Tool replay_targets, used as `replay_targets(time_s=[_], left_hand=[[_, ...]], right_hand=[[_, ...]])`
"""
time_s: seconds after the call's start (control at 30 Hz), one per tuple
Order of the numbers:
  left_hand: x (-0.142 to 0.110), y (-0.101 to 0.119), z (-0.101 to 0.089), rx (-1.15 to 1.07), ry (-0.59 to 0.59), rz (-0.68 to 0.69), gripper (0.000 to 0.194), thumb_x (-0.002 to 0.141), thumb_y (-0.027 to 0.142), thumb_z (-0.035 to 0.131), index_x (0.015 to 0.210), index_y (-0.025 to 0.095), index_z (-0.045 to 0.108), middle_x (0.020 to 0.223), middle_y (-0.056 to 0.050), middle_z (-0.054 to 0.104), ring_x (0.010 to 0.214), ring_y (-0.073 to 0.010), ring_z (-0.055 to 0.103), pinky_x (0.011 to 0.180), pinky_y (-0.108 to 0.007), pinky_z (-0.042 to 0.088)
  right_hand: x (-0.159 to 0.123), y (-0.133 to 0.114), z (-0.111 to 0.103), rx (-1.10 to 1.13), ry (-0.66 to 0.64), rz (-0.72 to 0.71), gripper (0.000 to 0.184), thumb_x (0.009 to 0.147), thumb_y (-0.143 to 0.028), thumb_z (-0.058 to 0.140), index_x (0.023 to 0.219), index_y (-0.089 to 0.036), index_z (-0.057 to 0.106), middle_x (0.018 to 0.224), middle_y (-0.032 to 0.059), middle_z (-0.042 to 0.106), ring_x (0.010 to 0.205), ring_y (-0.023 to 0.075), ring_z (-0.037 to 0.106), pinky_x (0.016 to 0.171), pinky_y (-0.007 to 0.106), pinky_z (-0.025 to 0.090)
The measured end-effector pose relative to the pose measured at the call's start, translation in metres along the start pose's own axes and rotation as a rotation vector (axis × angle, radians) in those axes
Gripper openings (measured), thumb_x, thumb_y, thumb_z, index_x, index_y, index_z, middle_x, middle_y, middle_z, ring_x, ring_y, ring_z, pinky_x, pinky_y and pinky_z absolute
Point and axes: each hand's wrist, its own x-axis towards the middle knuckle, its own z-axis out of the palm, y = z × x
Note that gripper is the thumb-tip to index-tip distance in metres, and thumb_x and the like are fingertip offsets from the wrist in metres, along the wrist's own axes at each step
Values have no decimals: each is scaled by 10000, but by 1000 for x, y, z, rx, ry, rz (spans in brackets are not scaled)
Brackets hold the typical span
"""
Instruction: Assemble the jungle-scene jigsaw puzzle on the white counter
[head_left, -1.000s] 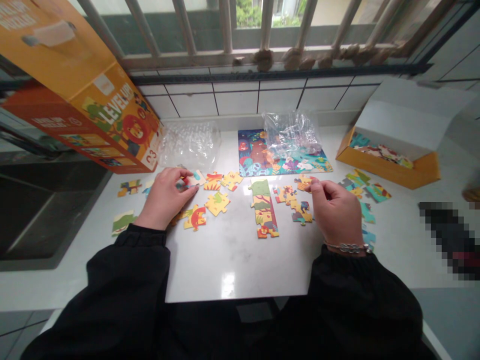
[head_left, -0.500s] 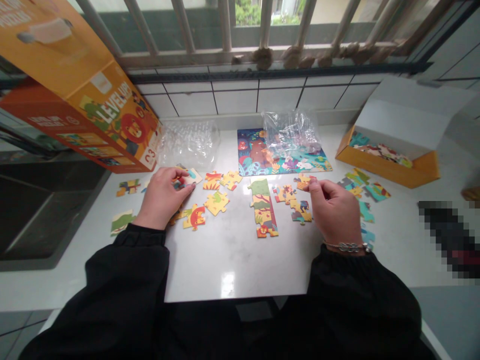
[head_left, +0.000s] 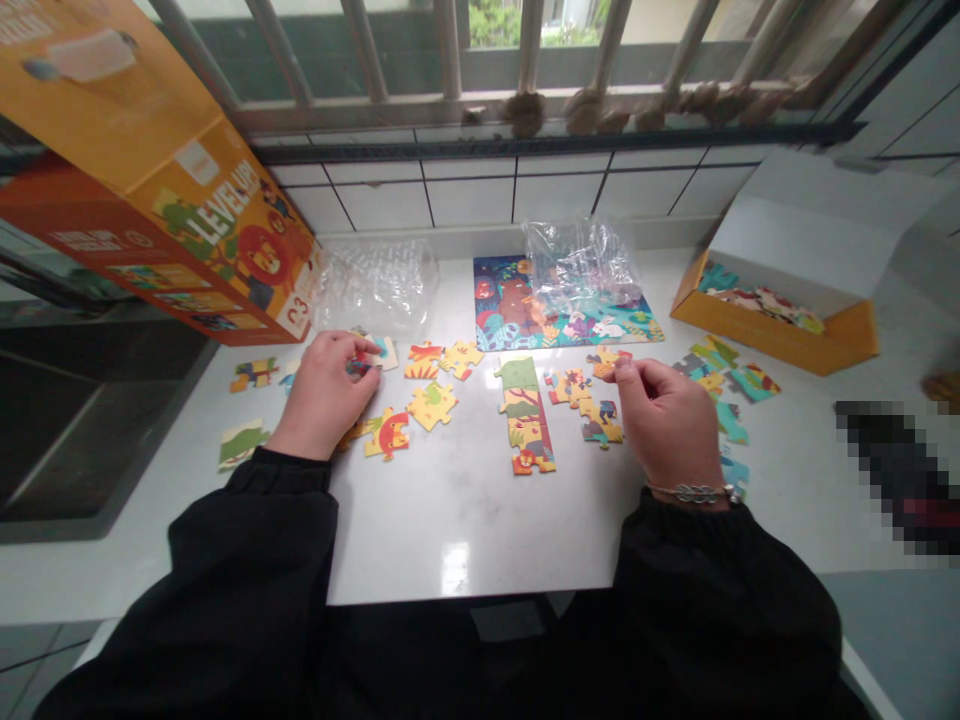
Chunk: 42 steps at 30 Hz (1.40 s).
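Note:
Loose puzzle pieces lie scattered on a white countertop [head_left: 465,510]. My left hand [head_left: 324,392] rests palm down with curled fingers on a white-and-blue puzzle piece [head_left: 381,351] at the left. My right hand [head_left: 666,420] has its fingers curled, thumb and forefinger pinched at an orange puzzle piece [head_left: 606,362]. Between the hands stands a joined column of pieces [head_left: 527,416] showing a tree and a lion. A yellow piece [head_left: 432,403] and a red lion piece [head_left: 388,436] lie close to my left hand.
A tilted orange puzzle box [head_left: 172,190] stands at the left, an open yellow box [head_left: 780,300] with pieces at the right. A finished blue puzzle [head_left: 517,310] lies at the back under a clear plastic bag [head_left: 581,262]. Another clear bag [head_left: 379,280] sits nearby. A dark sink [head_left: 67,420] borders the left.
My left hand's fingers have drawn in over the white-and-blue piece, pulling it slightly left. My right hand has edged a little left, still pinched at the orange piece.

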Motion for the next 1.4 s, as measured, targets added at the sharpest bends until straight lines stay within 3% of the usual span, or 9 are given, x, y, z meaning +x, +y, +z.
replay_targets(time_s=[0.77,1.23,1.3,1.4], left_hand=[[0,3,-3,-43,1,-48,199,915,255,657,1085,198,746,1179,-97,646,1207,-299,659,1155,-494,538],[-1,4,-5,-3,6,-102,166,911,349,741,1032,235,736,1121,-89,660,1184,-304,645,1129,-510,549],[-2,5,-5,-11,5,-111,167,913,349,744,1019,221,732,1100,-79,646,1190,-296,643,1114,-500,554],[-3,6,-6,-52,14,-171,260,919,372,750,1101,187,740,1222,-69,580,1072,-231,665,1024,-454,585]], right_hand=[[-1,-1,0,-6,-15,-9,449,1054,-509,571,876,-202,844,627,32,649,604,194,572,610,341,334],[-1,1,0,-11,-28,-13,451,1059,-521,566,888,-212,847,748,55,747,669,204,631,634,338,363],[-1,1,1,-13,-33,-8,448,1058,-521,567,892,-213,848,738,53,741,663,205,629,632,341,359],[-1,1,1,-13,-39,-5,447,1057,-520,568,887,-214,845,701,46,716,652,205,618,625,340,349]])
